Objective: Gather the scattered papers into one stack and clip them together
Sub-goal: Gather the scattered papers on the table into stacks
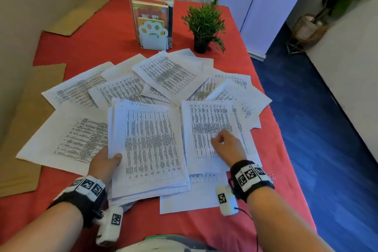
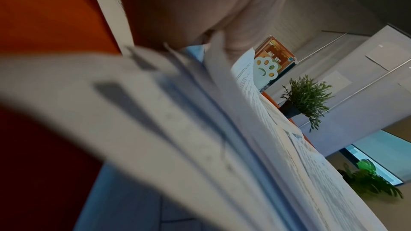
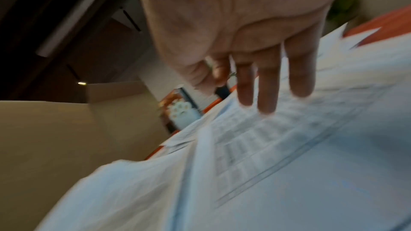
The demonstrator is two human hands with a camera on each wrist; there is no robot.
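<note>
Printed white papers (image 1: 165,73) lie scattered and overlapping on a red tablecloth (image 1: 106,32). My left hand (image 1: 113,158) grips a thick gathered stack (image 1: 151,145) by its lower left edge, thumb on top and fingers hidden beneath. The left wrist view shows the stack's fanned edges (image 2: 200,129) up close under my palm (image 2: 200,6). My right hand (image 1: 223,141) rests on a printed sheet (image 1: 206,120) just right of the stack. In the right wrist view its straight fingers (image 3: 266,94) touch that sheet (image 3: 289,147).
A white paw-shaped book holder (image 1: 153,37) with books stands at the back, and a small potted plant (image 1: 204,24) is to its right. Cardboard pieces (image 1: 26,129) lie along the left. The table's right edge (image 1: 286,149) drops to a blue floor.
</note>
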